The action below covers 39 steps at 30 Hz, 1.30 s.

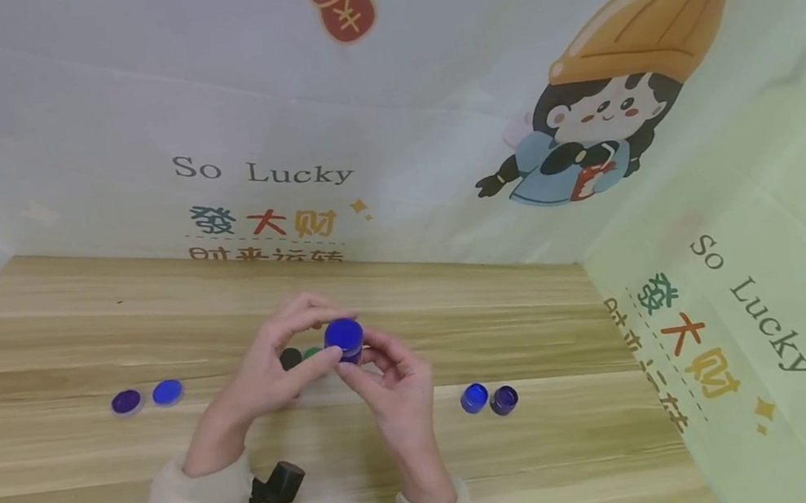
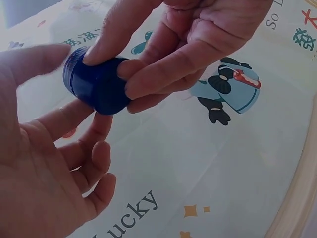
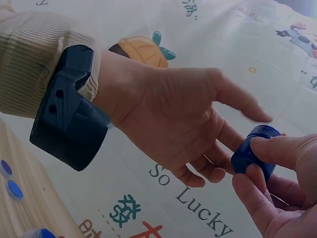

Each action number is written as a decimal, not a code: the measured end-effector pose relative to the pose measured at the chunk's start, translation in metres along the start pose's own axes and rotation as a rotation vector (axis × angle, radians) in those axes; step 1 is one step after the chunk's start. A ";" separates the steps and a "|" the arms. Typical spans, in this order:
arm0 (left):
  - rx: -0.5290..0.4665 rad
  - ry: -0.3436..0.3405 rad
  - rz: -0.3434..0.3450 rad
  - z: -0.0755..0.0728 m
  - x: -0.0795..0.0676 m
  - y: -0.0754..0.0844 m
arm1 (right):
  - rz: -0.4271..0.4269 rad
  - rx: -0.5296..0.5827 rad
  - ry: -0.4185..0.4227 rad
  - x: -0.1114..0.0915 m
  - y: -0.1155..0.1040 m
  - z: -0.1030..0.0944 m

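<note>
A small blue paint jar [image 1: 343, 335] with its lid on is held up above the table between both hands. My right hand [image 1: 402, 387] grips the jar's body between thumb and fingers, as the left wrist view shows the blue jar [image 2: 99, 87] from the side. The left hand [image 1: 267, 362] spans the ridged lid, thumb at one edge and fingers at the opposite edge. In the right wrist view the left hand [image 3: 178, 106] has its other fingers loosely curled beside the jar [image 3: 250, 158].
Two uncovered jars, one bright blue [image 1: 473, 398] and one dark purple [image 1: 504, 400], stand on the table at right. At left lie a purple lid [image 1: 126, 402] and a blue lid [image 1: 168, 392]. A dark round piece [image 1: 290, 358] and a green one [image 1: 312, 352] show behind the left hand.
</note>
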State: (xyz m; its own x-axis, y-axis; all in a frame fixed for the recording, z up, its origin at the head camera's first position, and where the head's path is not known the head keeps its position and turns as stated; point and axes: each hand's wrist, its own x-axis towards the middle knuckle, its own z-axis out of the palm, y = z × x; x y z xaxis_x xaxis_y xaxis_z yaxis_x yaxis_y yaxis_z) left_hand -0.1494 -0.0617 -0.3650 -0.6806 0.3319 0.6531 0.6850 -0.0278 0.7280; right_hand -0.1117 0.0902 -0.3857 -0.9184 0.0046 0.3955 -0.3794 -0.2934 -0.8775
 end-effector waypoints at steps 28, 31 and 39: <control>0.006 0.031 0.008 0.000 -0.001 0.000 | -0.011 0.005 0.002 -0.001 0.000 -0.001; 0.060 0.051 -0.028 0.001 -0.001 -0.001 | -0.005 -0.001 0.002 -0.001 0.001 -0.002; 0.028 0.033 0.026 0.002 -0.001 -0.002 | 0.010 0.021 0.004 0.000 -0.001 -0.001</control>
State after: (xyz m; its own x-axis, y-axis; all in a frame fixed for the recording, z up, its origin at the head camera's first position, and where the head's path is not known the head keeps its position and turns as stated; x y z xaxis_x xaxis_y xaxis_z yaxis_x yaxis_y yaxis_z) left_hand -0.1500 -0.0599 -0.3676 -0.6707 0.3003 0.6782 0.7090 -0.0089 0.7051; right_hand -0.1111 0.0910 -0.3854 -0.9226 0.0058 0.3858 -0.3681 -0.3130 -0.8755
